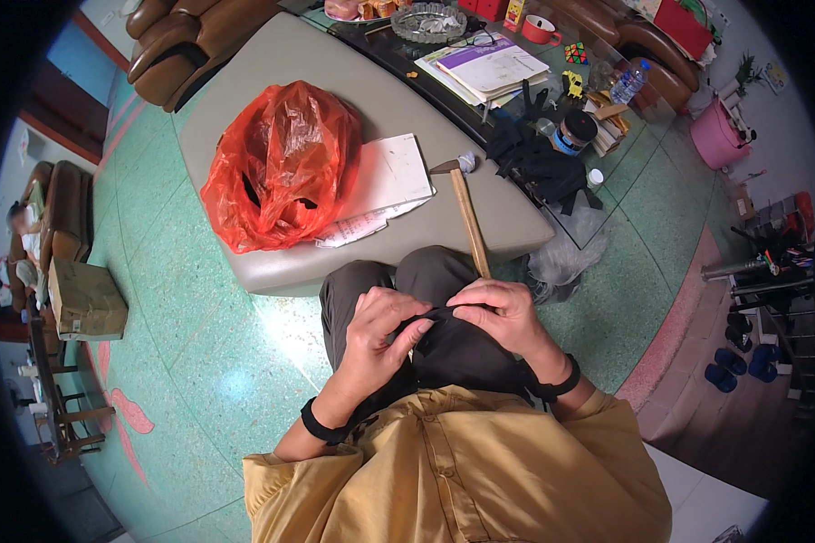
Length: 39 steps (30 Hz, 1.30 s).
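Around the seated person, a green speckled floor (190,353) is spreading beneath a grey padded ottoman (403,113) that is bearing a crumpled red plastic bag (285,158). Above the lap, the left hand (380,326) and right hand (503,309) are pinching a dark cloth (443,313), fingertips nearly meeting. It is looking light, soft and limp, so edges are probably offering the surest hold. Its outline is merging with the dark trousers (358,282); fingers are hiding its ends, and its full shape is proving hard to tell
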Each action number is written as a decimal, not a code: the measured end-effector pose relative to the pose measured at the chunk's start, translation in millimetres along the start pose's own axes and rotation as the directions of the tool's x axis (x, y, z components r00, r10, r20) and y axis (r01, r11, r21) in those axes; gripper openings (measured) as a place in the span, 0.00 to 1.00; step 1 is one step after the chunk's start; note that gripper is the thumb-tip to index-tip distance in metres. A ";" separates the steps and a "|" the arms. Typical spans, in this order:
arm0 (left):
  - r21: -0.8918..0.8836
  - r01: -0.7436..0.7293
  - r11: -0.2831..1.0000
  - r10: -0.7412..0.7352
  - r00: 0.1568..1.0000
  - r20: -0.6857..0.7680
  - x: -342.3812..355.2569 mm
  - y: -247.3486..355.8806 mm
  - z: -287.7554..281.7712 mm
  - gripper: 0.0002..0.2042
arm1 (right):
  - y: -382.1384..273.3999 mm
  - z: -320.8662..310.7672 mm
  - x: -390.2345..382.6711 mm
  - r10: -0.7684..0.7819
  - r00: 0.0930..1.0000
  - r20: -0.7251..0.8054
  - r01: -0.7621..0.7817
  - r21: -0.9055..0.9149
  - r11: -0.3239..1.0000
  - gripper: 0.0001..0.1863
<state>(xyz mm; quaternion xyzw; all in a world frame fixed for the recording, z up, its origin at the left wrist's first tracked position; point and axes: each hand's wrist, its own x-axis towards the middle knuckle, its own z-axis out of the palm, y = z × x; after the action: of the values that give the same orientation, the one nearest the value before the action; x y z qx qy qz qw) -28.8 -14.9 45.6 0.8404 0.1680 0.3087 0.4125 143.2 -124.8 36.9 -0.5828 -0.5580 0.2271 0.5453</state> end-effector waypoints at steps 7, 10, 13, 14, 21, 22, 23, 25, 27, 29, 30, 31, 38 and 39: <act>-0.020 0.003 1.000 -0.003 1.000 0.014 0.3 -2.7 -0.1 0.06 | -3.7 -0.3 -1.2 0.002 1.000 0.000 -0.002 -0.027 1.000 0.05; 0.004 0.008 1.000 -0.008 0.998 0.064 0.0 -3.6 -1.7 0.07 | -7.3 -5.4 0.2 -0.015 0.997 0.081 0.020 -0.054 0.998 0.07; 0.093 -0.035 0.995 0.021 0.990 0.142 4.8 2.1 -3.3 0.07 | -1.8 -4.7 -1.1 -0.055 0.980 0.189 0.078 -0.121 0.990 0.07; 0.130 -0.058 0.990 0.036 0.985 0.171 6.1 4.2 -3.4 0.08 | -3.2 -4.8 -2.4 -0.057 0.981 0.184 0.082 -0.127 0.988 0.07; -0.191 0.136 0.972 -0.109 0.983 0.147 -0.2 0.8 -3.7 0.09 | -6.1 -7.4 -4.4 -0.110 0.986 0.129 0.127 -0.139 0.982 0.07; -0.199 0.139 0.970 -0.109 0.982 0.153 -0.4 1.4 -4.1 0.09 | -6.4 -7.1 -4.4 -0.109 0.986 0.130 0.126 -0.137 0.983 0.07; -0.208 0.141 0.968 -0.109 0.981 0.159 -0.7 1.7 -4.5 0.09 | -5.6 -7.2 -5.0 -0.108 0.985 0.133 0.127 -0.145 0.981 0.07; -0.200 0.135 0.970 -0.104 0.982 0.159 -0.2 2.2 -6.0 0.09 | -4.7 -8.4 -4.8 -0.111 0.984 0.137 0.133 -0.163 0.978 0.08; -0.187 0.120 0.975 -0.090 0.983 0.158 -0.1 1.4 -6.7 0.08 | -5.7 -8.5 -4.4 -0.108 0.985 0.137 0.129 -0.159 0.979 0.07; -0.170 0.094 0.981 -0.068 0.986 0.155 -0.4 -1.0 -6.5 0.08 | -5.5 -8.5 -5.0 -0.105 0.984 0.142 0.126 -0.151 0.980 0.07; -0.148 0.122 0.982 -0.093 0.978 0.189 -1.0 -1.3 -6.9 0.08 | -4.2 -8.5 -5.8 -0.104 0.984 0.148 0.126 -0.146 0.981 0.07; -0.124 0.148 0.981 -0.118 0.968 0.222 -1.8 -1.6 -7.4 0.08 | -3.4 -8.5 -6.3 -0.104 0.983 0.153 0.126 -0.140 0.982 0.07; -0.190 0.282 0.940 -0.232 0.941 0.246 5.3 8.9 -0.4 0.06 | -10.7 -5.0 -0.7 -0.043 0.970 0.240 0.076 -0.128 0.989 0.04; -0.309 0.376 0.873 -0.313 0.920 0.235 2.2 5.5 3.6 0.08 | -9.8 -7.5 -0.4 -0.038 0.971 0.235 0.072 -0.138 0.988 0.04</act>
<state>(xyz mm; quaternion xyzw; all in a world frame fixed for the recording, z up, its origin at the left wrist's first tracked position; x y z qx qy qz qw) -24.6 -19.1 49.1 0.7343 0.2210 0.1786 0.6165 145.7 -130.1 47.7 -0.5748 -0.6490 0.2369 0.4384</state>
